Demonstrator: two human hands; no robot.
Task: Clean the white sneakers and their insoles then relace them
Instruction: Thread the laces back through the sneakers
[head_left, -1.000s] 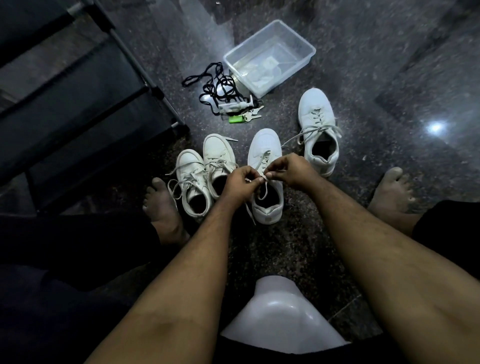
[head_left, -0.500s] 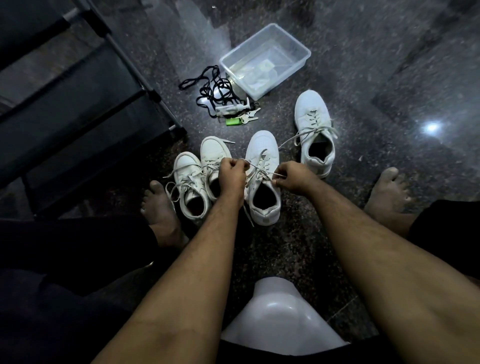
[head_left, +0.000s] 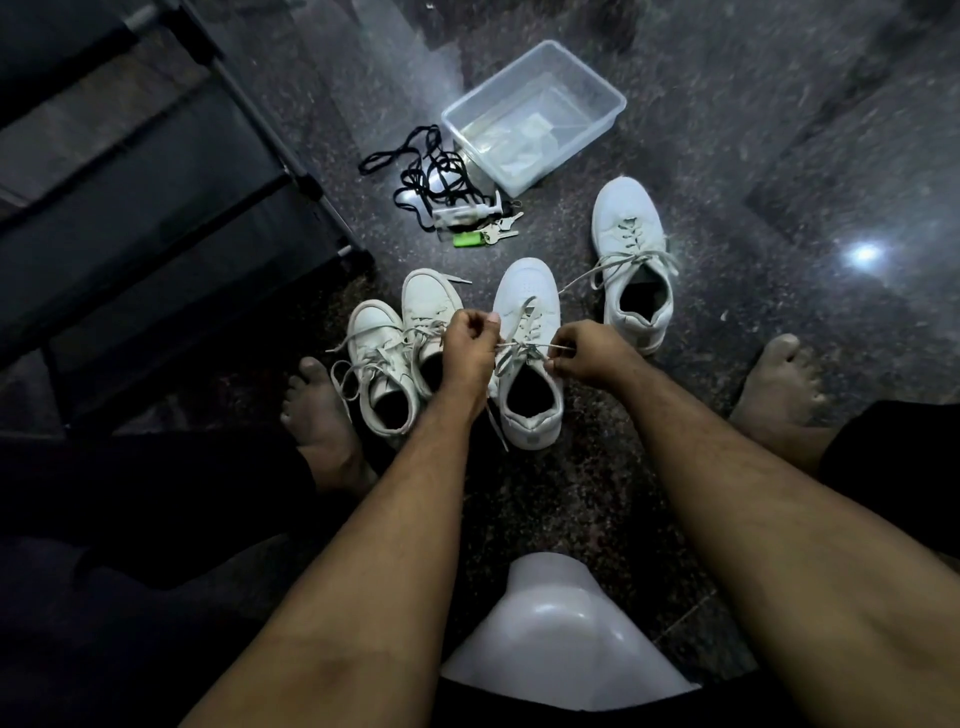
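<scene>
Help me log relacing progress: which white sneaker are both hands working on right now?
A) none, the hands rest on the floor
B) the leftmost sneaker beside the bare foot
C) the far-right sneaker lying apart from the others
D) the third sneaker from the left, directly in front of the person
D: the left hand and right hand each pinch an end of the lace drawn taut across the sneaker in front of the person.

Over the middle sneaker (head_left: 525, 364), the left hand (head_left: 469, 345) and right hand (head_left: 587, 352) each pinch a lace end (head_left: 511, 347), drawn taut between them. Two sneakers (head_left: 395, 353) stand just left of it, another sneaker (head_left: 631, 260) beyond-right, a clear tub (head_left: 597, 83) further beyond.
</scene>
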